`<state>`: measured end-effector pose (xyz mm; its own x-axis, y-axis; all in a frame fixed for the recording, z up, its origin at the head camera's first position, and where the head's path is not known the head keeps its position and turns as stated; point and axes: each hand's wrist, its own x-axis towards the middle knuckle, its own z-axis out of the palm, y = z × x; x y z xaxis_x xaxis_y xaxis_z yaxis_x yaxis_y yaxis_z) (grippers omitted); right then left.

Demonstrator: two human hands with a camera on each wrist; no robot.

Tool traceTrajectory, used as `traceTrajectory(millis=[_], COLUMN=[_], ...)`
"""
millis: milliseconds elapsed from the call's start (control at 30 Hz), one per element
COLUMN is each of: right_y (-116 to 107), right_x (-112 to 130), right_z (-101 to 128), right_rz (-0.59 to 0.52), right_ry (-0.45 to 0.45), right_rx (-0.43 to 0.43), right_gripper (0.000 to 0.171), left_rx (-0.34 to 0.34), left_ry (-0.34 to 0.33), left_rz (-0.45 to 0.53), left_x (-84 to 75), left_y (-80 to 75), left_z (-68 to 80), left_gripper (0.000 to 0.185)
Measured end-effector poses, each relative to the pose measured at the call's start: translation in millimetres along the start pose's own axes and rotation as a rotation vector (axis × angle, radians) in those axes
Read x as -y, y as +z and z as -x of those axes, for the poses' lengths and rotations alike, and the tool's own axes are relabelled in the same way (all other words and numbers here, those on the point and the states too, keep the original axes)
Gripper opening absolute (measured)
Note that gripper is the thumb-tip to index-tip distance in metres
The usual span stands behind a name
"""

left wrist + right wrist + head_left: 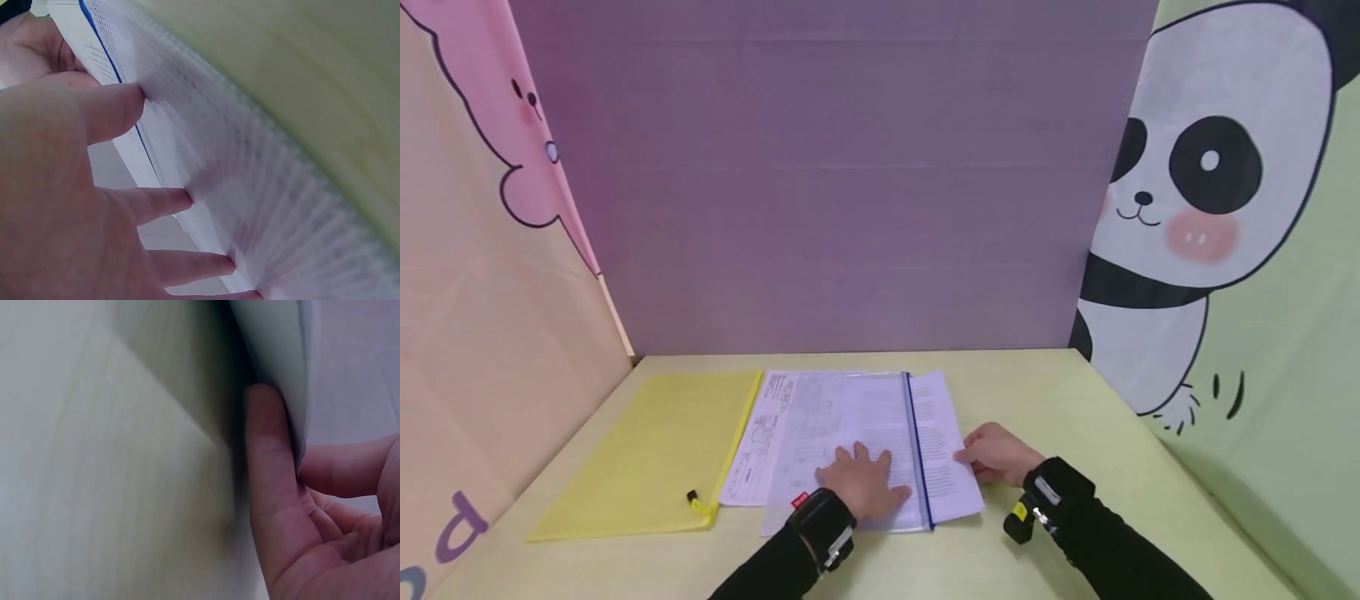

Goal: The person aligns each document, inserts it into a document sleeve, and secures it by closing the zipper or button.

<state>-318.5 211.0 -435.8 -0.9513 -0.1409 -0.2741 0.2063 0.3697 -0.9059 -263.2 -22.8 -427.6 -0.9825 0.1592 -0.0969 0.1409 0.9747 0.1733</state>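
A clear zip pouch with a blue zipper strip lies over printed sheets in the middle of the pale wooden table. My left hand rests flat on the pouch near its front edge, fingers spread and straight. A printed sheet sticks out past the zipper on the right. My right hand pinches that sheet's right edge. In the right wrist view, the thumb lies against one side of the paper and the curled fingers are on the other.
A yellow zip folder lies flat on the left of the table, its black slider at the front corner. Another printed sheet shows between it and the pouch. Purple, pink and panda-printed screens wall in the table.
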Motion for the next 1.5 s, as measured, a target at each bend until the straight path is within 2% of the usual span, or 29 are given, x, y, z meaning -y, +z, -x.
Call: traceTrajectory(millis=[267,500,600,933,1500], right_y=[16,29,28,10,29], right_x=[8,8,9,6,13], right_z=[2,-5,-5,6,2], right_rz=[0.047,0.067,0.077,0.042,0.046], right_ry=[-0.048,-0.052,-0.044,-0.026,-0.048], right_rx=[-0.013,-0.030,-0.023,0.086,0.049], right_gripper=[0.005,0.004,0.007,0.013,0.011], left_rx=[-0.015,-0.021,-0.022,-0.014,-0.036], left_ry=[0.010,0.007,0.003,0.002,0.015], left_rz=[0.005,0.007,0.000,-0.016,-0.013], left_x=[-1.6,-0.3,0.5,-0.3,-0.3], left_y=[1.2,-0.9,-2.2,-2.8,-0.3], left_z=[-0.1,1.4,2.2,1.6,2.8], left_gripper=[0.074,0.073,0.074,0.074,0.073])
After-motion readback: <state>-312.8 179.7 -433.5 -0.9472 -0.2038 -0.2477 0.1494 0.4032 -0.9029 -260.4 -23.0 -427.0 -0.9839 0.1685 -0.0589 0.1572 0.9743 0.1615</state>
